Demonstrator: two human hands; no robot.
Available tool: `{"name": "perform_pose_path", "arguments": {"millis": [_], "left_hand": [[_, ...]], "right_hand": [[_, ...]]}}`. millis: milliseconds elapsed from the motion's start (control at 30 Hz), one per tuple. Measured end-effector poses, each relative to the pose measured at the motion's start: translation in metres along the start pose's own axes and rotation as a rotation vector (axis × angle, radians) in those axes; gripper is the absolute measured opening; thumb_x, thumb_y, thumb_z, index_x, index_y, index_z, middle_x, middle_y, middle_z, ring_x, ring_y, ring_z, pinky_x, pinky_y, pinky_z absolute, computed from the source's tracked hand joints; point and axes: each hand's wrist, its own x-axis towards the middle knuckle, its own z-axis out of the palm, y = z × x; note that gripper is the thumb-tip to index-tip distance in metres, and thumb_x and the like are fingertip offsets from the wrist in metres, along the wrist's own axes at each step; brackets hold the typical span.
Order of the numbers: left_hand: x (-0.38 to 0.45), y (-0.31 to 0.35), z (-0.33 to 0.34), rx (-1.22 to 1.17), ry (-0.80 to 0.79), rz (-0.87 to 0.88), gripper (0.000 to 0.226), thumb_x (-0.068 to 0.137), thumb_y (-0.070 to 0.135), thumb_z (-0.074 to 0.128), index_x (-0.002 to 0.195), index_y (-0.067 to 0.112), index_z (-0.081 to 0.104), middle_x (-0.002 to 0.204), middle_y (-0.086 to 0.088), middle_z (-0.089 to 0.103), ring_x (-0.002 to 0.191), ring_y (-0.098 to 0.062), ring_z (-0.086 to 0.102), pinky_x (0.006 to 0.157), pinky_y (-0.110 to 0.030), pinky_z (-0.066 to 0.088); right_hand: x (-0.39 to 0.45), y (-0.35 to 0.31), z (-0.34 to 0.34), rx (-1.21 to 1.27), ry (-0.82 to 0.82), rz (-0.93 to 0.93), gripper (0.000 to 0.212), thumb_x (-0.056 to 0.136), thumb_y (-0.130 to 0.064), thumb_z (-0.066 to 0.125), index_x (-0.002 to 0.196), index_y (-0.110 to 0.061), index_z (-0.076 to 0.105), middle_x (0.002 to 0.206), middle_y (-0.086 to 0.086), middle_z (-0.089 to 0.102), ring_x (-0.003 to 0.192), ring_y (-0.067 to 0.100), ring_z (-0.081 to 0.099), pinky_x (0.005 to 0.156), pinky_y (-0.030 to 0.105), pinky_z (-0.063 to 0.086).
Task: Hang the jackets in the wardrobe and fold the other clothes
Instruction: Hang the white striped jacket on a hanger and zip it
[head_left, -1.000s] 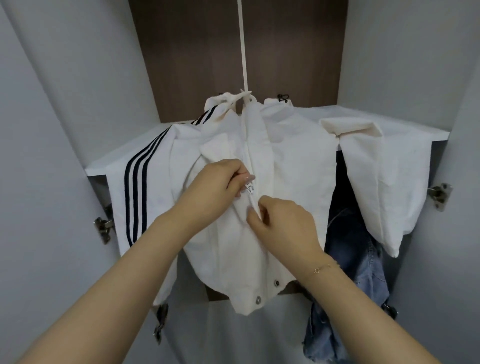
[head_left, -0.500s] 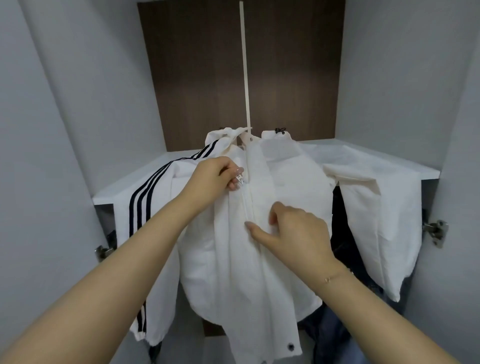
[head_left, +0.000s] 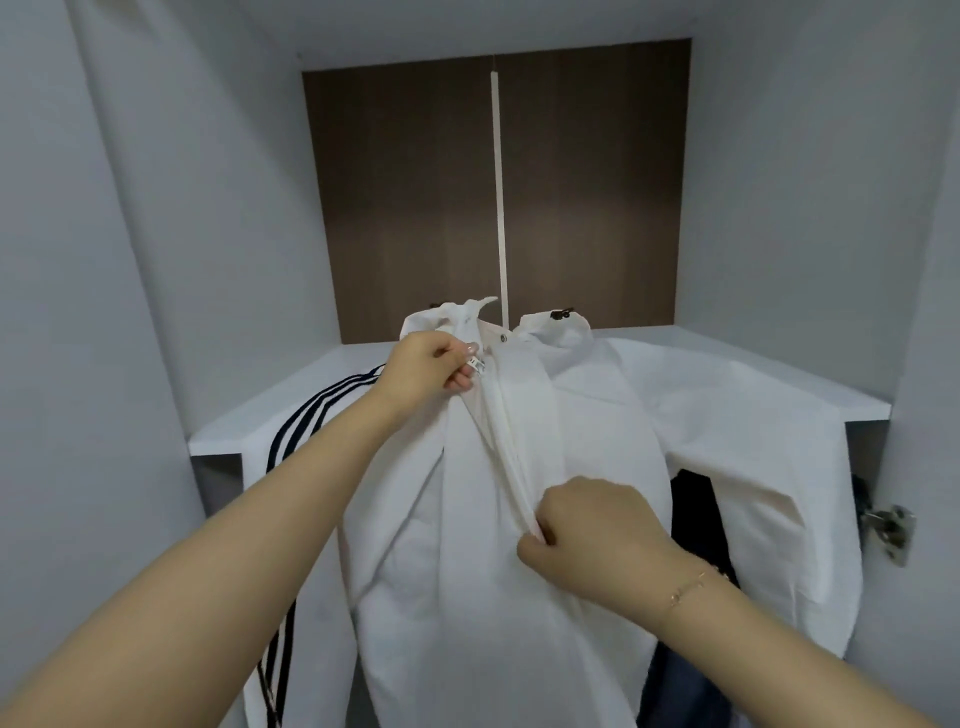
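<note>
A white jacket (head_left: 587, 426) with black sleeve stripes (head_left: 306, 421) hangs in the open wardrobe, its sleeves draped over the white shelf (head_left: 810, 384). My left hand (head_left: 428, 366) pinches the zipper pull (head_left: 477, 365) close under the collar. Lower down, my right hand (head_left: 587, 530) grips the zipped front seam and holds it taut. The hanger is hidden inside the jacket.
Grey wardrobe doors (head_left: 104, 260) stand open on both sides, with a metal hinge (head_left: 891, 530) at the right. A dark garment (head_left: 698, 514) and a denim piece (head_left: 675, 686) hang behind the jacket's right sleeve. The brown back panel (head_left: 415, 208) rises above the shelf.
My left hand has drawn the zipper pull up from mid-chest to the collar. My right hand stayed lower on the front seam. The view has tilted upward.
</note>
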Motion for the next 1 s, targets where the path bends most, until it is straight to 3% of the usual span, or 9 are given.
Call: {"name": "perform_pose_path", "arguments": {"millis": [100, 167, 333, 433, 600, 800, 900, 933, 1000], "left_hand": [[0.003, 0.003, 0.004, -0.008, -0.022, 0.024, 0.023, 0.098, 0.012, 0.056, 0.077, 0.005, 0.062, 0.07, -0.005, 0.062, 0.052, -0.001, 0.062, 0.06, -0.014, 0.052], [0.004, 0.005, 0.004, -0.002, -0.027, 0.05, 0.022, 0.098, 0.013, 0.055, 0.081, 0.002, 0.063, 0.07, -0.004, 0.064, 0.054, -0.002, 0.062, 0.064, -0.018, 0.053], [0.011, 0.003, -0.001, 0.085, -0.003, 0.122, 0.02, 0.097, 0.009, 0.057, 0.082, -0.002, 0.064, 0.067, -0.003, 0.065, 0.052, -0.001, 0.062, 0.06, -0.015, 0.053], [0.021, -0.002, -0.003, 0.041, 0.03, 0.063, 0.024, 0.097, 0.008, 0.056, 0.076, 0.002, 0.064, 0.066, -0.006, 0.064, 0.05, -0.002, 0.061, 0.059, -0.014, 0.052], [0.033, -0.01, 0.004, -0.126, 0.04, -0.033, 0.028, 0.099, 0.012, 0.055, 0.073, 0.004, 0.063, 0.067, -0.006, 0.062, 0.053, -0.002, 0.062, 0.064, -0.017, 0.053], [0.038, 0.003, 0.01, -0.102, 0.01, 0.053, 0.022, 0.099, 0.01, 0.055, 0.079, 0.004, 0.062, 0.072, -0.009, 0.062, 0.055, -0.004, 0.06, 0.064, -0.018, 0.053], [0.039, 0.007, 0.008, -0.026, -0.012, 0.102, 0.021, 0.097, 0.008, 0.057, 0.077, 0.003, 0.062, 0.069, -0.009, 0.063, 0.052, -0.003, 0.06, 0.059, -0.015, 0.052], [0.041, 0.007, 0.007, 0.005, 0.007, 0.111, 0.02, 0.097, 0.007, 0.057, 0.079, 0.002, 0.063, 0.069, -0.011, 0.063, 0.052, -0.003, 0.061, 0.059, -0.015, 0.051], [0.047, 0.005, 0.004, 0.04, 0.1, 0.117, 0.018, 0.097, 0.008, 0.057, 0.082, -0.001, 0.065, 0.07, -0.013, 0.064, 0.055, -0.008, 0.061, 0.059, -0.015, 0.051]], "right_hand": [[0.028, 0.003, -0.025, 0.008, 0.272, 0.06, 0.052, 0.083, -0.067, 0.046, 0.06, -0.02, 0.039, 0.06, -0.007, 0.041, 0.062, 0.021, 0.048, 0.053, 0.03, 0.028], [0.06, 0.003, -0.037, 0.012, 0.356, 0.09, 0.053, 0.083, -0.07, 0.047, 0.061, -0.023, 0.033, 0.059, -0.009, 0.038, 0.055, 0.016, 0.04, 0.049, 0.029, 0.022], [0.105, 0.0, -0.023, 0.071, 0.222, 0.046, 0.04, 0.094, -0.038, 0.044, 0.061, -0.018, 0.032, 0.066, -0.002, 0.04, 0.07, 0.025, 0.046, 0.055, 0.031, 0.026], [0.088, 0.0, -0.008, 0.063, 0.242, 0.002, 0.037, 0.091, -0.03, 0.045, 0.06, -0.016, 0.03, 0.061, -0.001, 0.035, 0.064, 0.026, 0.041, 0.051, 0.032, 0.022], [0.054, 0.0, 0.001, -0.057, 0.084, -0.026, 0.035, 0.088, -0.026, 0.048, 0.059, -0.015, 0.03, 0.06, -0.002, 0.035, 0.05, 0.015, 0.029, 0.047, 0.029, 0.016], [0.099, 0.006, -0.033, -0.082, 0.386, 0.138, 0.044, 0.089, -0.055, 0.047, 0.073, -0.015, 0.038, 0.068, -0.005, 0.04, 0.063, 0.018, 0.039, 0.047, 0.028, 0.014], [0.126, 0.004, -0.041, -0.042, 0.349, 0.15, 0.03, 0.094, -0.044, 0.045, 0.09, -0.015, 0.053, 0.088, 0.003, 0.06, 0.075, 0.021, 0.047, 0.054, 0.028, 0.024], [0.128, 0.002, -0.039, -0.029, 0.337, 0.13, 0.025, 0.095, -0.035, 0.045, 0.089, -0.013, 0.056, 0.093, 0.005, 0.062, 0.077, 0.023, 0.048, 0.057, 0.029, 0.025], [0.121, 0.0, -0.031, -0.004, 0.322, 0.086, 0.023, 0.093, -0.023, 0.044, 0.072, -0.011, 0.046, 0.08, 0.004, 0.057, 0.075, 0.027, 0.046, 0.053, 0.03, 0.021]]}}
